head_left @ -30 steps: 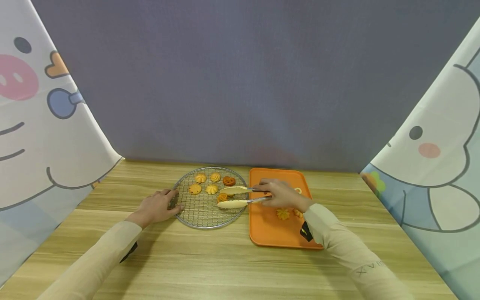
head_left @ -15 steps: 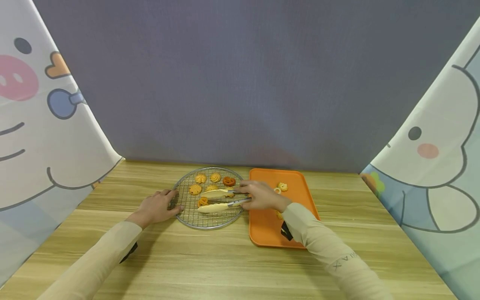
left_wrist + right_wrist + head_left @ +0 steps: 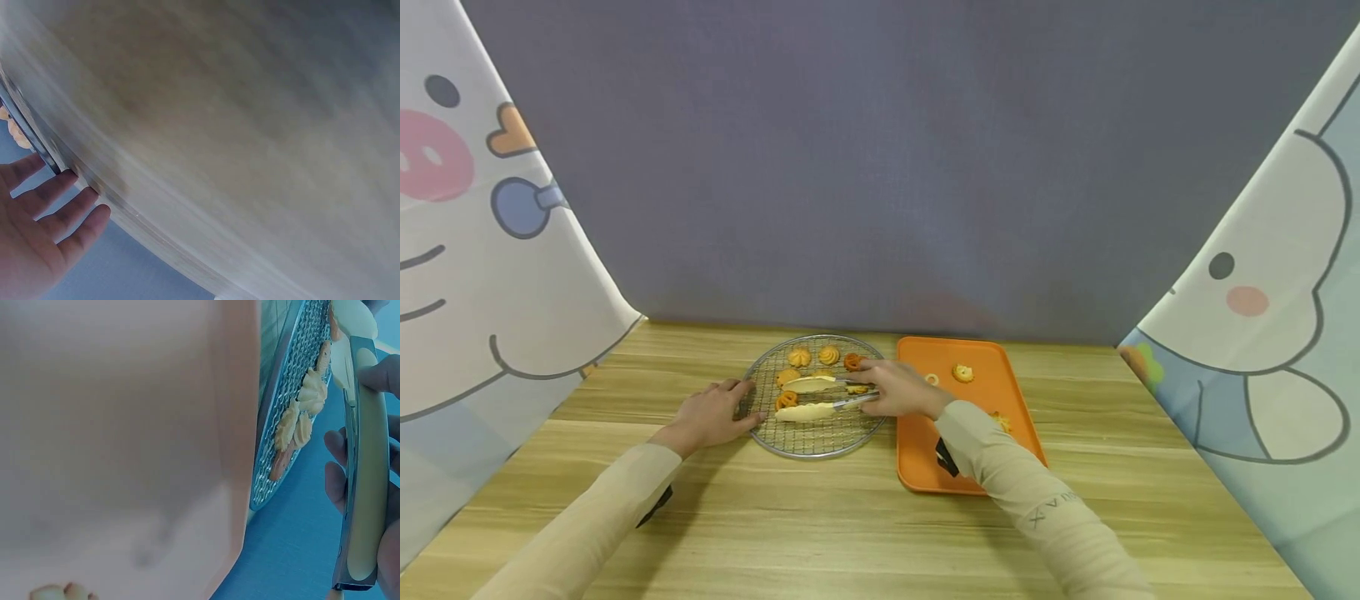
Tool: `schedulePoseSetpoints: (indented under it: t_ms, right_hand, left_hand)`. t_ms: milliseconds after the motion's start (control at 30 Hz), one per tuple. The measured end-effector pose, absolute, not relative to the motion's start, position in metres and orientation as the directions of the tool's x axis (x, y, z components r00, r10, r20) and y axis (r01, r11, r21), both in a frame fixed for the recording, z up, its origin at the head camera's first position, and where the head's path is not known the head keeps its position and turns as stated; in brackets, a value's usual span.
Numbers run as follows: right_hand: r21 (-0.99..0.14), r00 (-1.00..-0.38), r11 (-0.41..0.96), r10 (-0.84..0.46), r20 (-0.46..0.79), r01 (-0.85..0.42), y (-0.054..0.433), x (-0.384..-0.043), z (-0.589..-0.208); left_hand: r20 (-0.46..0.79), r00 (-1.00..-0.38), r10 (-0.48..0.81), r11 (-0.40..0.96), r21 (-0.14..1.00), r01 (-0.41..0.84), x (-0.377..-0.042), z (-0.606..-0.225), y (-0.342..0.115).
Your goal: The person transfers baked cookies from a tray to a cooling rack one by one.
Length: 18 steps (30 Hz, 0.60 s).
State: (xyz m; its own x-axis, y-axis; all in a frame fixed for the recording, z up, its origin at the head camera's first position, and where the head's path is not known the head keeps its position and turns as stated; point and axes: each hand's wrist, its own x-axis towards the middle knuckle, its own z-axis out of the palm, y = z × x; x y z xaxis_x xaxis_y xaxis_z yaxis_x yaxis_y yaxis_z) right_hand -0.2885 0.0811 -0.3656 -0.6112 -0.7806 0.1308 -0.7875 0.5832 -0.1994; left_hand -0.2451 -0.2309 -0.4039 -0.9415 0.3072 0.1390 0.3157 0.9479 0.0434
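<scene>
My left hand (image 3: 711,415) rests on the left rim of a round wire cooling rack (image 3: 820,456), its fingers spread; in the left wrist view the fingertips of this hand (image 3: 47,219) touch the table by the rim. With my right hand (image 3: 897,390) I grip tongs (image 3: 811,412) with cream-coloured tips, over the rack. A small pretzel (image 3: 787,400) lies between those tips, near the rack's left side. In the right wrist view the fingers and thumb of the right hand (image 3: 390,450) wrap the handle of the tongs (image 3: 367,481).
Swirl cookies (image 3: 828,355), a round speckled cookie (image 3: 787,377) and a darker pretzel (image 3: 852,362) sit on the rack. Right of it stands an orange tray (image 3: 917,467) with a ring-shaped biscuit (image 3: 932,379), a cookie (image 3: 963,372) and a flower-shaped cookie (image 3: 1002,422), partly behind my sleeve.
My right hand and the tongs have moved left across the rack, and the pretzel between the tips has moved left with them. The left hand has stayed on the rim.
</scene>
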Motion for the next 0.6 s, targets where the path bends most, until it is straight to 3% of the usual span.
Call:
schedulePoseSetpoints:
  t_ms: [600]
  right_hand:
    - [-0.193,-0.62,0.594,-0.773,0.132,-0.781,0.0807,-0.2918,-0.3696]
  left_hand:
    - [0.137,-0.94,0.311,0.946,0.051,0.32,-0.2477,-0.4066,-0.2326]
